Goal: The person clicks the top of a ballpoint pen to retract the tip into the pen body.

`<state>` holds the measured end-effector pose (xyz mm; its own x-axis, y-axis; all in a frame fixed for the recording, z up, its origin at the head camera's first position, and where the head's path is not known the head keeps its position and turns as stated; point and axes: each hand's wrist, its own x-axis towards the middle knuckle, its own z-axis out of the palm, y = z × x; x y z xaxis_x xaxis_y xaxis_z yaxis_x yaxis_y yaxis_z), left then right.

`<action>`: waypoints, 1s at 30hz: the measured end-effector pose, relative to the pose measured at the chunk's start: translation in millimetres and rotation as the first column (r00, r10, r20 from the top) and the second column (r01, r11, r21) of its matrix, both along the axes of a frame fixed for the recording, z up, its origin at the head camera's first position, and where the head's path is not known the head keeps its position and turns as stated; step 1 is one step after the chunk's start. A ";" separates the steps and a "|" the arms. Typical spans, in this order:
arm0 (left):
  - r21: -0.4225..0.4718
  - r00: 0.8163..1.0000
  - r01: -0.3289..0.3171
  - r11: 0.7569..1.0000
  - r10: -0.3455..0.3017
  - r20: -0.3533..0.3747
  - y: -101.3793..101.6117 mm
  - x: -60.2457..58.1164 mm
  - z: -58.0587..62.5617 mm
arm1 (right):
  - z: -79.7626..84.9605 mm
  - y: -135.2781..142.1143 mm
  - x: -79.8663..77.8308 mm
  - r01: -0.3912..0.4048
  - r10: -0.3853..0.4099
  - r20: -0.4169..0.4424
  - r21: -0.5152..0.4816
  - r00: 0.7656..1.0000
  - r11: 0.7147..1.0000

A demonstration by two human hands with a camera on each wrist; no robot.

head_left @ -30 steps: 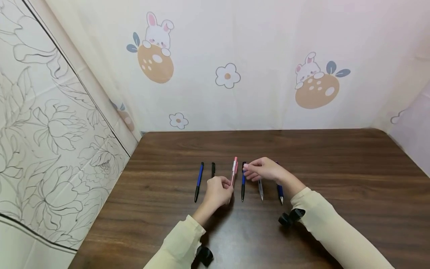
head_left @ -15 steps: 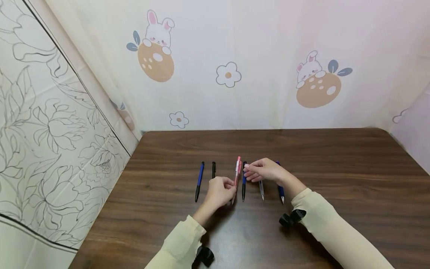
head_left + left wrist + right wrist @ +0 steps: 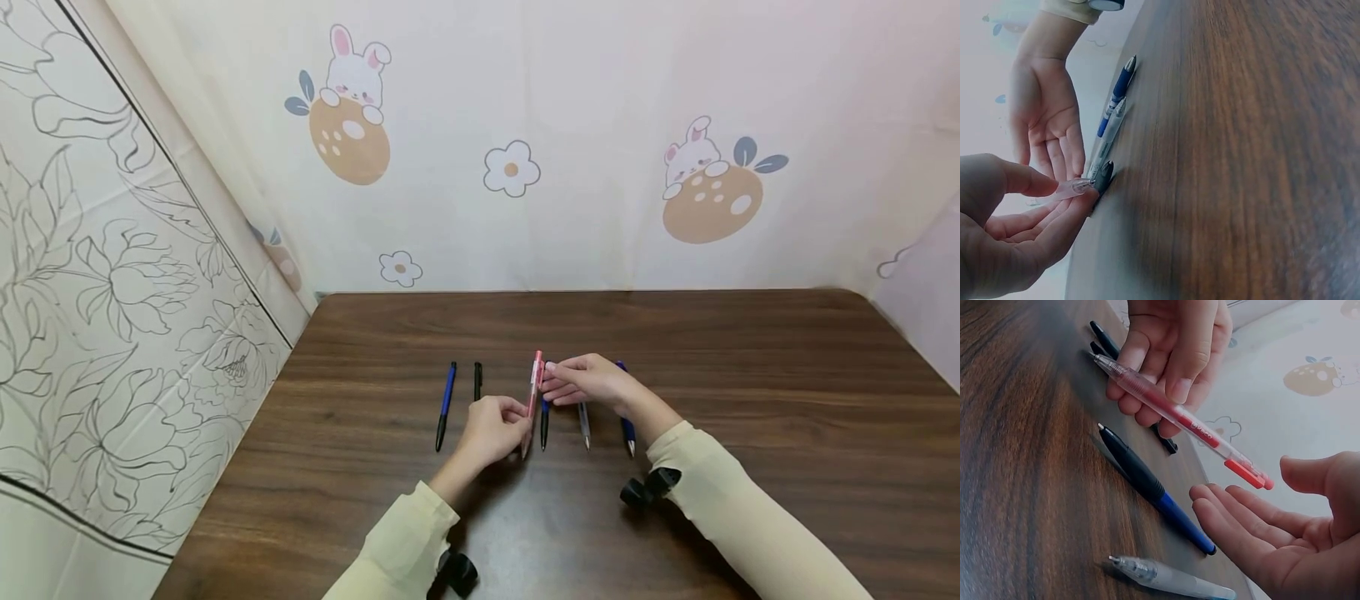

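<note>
My left hand pinches a clear-barrelled red pen near its tip, between thumb and fingers, and holds it above the table. The pen slants, with its red clip end toward my right hand. In the right wrist view the right hand's thumb and fingers are spread around that end, with a gap and no grip. Below the hands lies a blue pen with a black grip, partly hidden in the head view. A clear pen lies beside it, under the right hand.
On the brown wooden table, a blue-and-black pen and a black pen lie left of the left hand. A dark blue pen lies by the right wrist. A patterned curtain hangs behind the table.
My left hand has shifted slightly right with the red pen, bringing its clip end up close to the right hand's fingers. The right hand has stayed almost still.
</note>
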<state>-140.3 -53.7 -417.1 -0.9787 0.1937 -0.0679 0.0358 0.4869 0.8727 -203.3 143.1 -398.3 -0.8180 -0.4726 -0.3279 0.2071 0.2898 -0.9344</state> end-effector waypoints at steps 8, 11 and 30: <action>0.011 1.000 0.015 1.000 -0.015 0.001 1.4 -0.4 1.8 | 1.1 -2.3 -3.1 0.032 -0.028 0.053 -0.075 0.998 0.997; 0.021 1.000 0.024 0.999 -0.024 0.019 1.9 0.9 3.1 | 0.3 -3.8 -3.1 0.054 -0.045 0.083 -0.111 0.996 0.992; 0.103 0.997 0.046 0.994 -0.052 0.062 2.5 3.0 3.3 | -1.2 -8.4 -6.3 0.117 -0.037 0.234 -0.337 0.972 0.934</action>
<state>-137.3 -51.2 -413.8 -0.9620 0.2505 -0.1083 -0.0006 0.3950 0.9187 -209.6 134.6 -399.5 -0.7823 -0.5276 -0.3311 0.4277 -0.0684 -0.9014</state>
